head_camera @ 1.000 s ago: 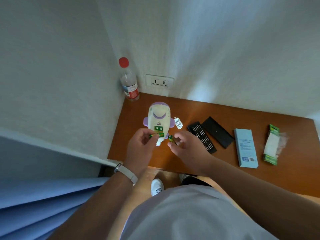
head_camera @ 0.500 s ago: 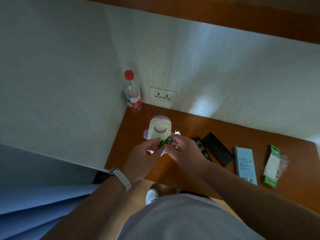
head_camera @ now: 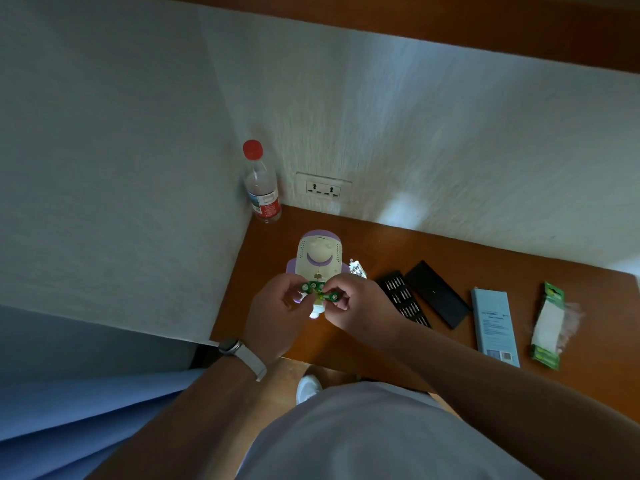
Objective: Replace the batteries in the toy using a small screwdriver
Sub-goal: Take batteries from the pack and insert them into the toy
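Pulled left hand (head_camera: 277,308) and right hand (head_camera: 351,303) together since a second ago, each pinching green batteries (head_camera: 313,286), over the 6 o'clock end of the toy (head_camera: 320,258) lying on the desk (head_camera: 450,258); guessing lining cells up for loading

a room corner: wooden desk (head_camera: 485,271), wall socket (head_camera: 323,191), textured wallpaper.

Both forearms reach forward and inward, so the two hands meet fingertip to fingertip. The left hand (head_camera: 277,313) curls its fingers and pinches green batteries (head_camera: 309,287) between thumb and fingertips. The right hand (head_camera: 360,304) pinches more of them just beside the left fingertips
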Motion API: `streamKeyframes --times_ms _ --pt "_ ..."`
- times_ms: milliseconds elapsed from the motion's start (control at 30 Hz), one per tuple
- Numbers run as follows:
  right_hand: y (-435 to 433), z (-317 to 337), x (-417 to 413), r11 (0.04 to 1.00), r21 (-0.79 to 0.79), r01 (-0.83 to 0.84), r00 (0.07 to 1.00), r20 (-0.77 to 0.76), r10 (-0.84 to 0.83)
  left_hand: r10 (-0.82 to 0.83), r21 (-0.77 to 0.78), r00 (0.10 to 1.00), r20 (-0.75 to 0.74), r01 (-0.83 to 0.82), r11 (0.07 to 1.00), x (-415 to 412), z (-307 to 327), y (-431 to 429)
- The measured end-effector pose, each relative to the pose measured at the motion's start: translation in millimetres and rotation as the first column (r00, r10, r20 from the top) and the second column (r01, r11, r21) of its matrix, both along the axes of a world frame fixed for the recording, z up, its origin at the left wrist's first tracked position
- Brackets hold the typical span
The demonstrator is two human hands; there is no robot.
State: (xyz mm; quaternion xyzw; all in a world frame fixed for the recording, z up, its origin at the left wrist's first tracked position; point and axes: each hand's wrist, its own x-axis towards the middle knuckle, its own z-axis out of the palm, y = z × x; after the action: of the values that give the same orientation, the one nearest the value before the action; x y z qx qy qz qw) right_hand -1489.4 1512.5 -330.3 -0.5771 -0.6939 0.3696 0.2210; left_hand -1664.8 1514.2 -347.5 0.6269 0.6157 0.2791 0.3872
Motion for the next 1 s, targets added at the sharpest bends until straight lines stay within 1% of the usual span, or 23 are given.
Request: streamKeyframes --times_ms 100,233,400,533,633,833,1000 --pt "-1 -5 -2 1.0 0.025 0.015 1.0 0.012 -0.015 -0.008 0.042 0.999 -0.045 0.01 0.999 2 -5 -2" --pt "0 -13 -6 0.998 0.063 0.009 0.999 0.041 -0.012 0.025 0.073 0.997 -0.079 -0.019 0.997 6 -10 -5" --pt "1 -20 -8 1.0 0.031 0.003 0.998 0.07 -0.005 0.017 0.101 0.991 -0.132 -0.004 0.995 10 -17 -4" --pt "1 -22 -9 1.0 0.018 0.011 0.998 0.064 -0.012 -0.002 0.121 0.987 -0.163 0.022 0.992 11 -20 -3" --pt "1 -22 -8 1.0 0.019 0.013 0.998 0.057 -0.014 0.008 0.134 0.989 -0.148 0.012 0.991 11 -21 -3" --pt "1 -24 -6 1.0 -0.006 0.027 0.999 0.047 -0.026 0.033 0.089 0.997 -0.07 -0.027 0.996 10 -20 -2" --pt "-1 -26 2 0.996 -0.027 0.089 0.996 0.013 -0.088 0.065 0.084 0.998 -0.009 -0.064 0.994 10 -23 1"
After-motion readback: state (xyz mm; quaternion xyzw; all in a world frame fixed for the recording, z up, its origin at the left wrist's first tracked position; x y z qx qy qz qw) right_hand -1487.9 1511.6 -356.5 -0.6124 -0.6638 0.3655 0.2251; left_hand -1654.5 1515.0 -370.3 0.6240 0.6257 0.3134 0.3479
